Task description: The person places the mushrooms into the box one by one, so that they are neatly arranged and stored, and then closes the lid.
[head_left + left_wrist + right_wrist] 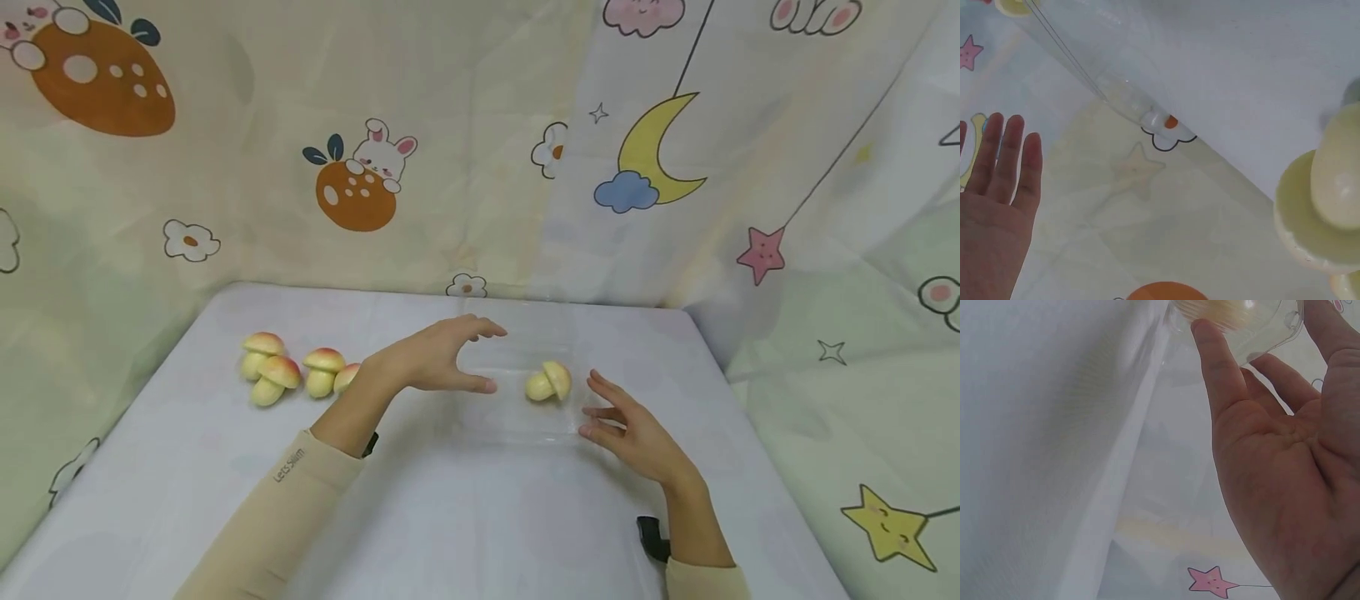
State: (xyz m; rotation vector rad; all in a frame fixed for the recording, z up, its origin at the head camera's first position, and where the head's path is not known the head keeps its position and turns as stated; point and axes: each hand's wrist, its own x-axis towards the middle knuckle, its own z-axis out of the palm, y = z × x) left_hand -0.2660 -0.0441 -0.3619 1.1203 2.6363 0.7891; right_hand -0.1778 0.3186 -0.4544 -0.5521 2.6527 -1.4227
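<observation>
L hand (pixel 442 354) & R hand (pixel 633 437), fingers loosely spread, flank clear box (pixel 487 421) w/ 1 mushroom (pixel 551 382) inside, 4 mushrooms (pixel 275 381) sitting left.

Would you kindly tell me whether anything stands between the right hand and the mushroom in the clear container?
Yes: the side wall of the clear container stands between the right hand and the mushroom, whose yellowish shape shows through the plastic in the right wrist view. Nothing else is visible between them.
</observation>
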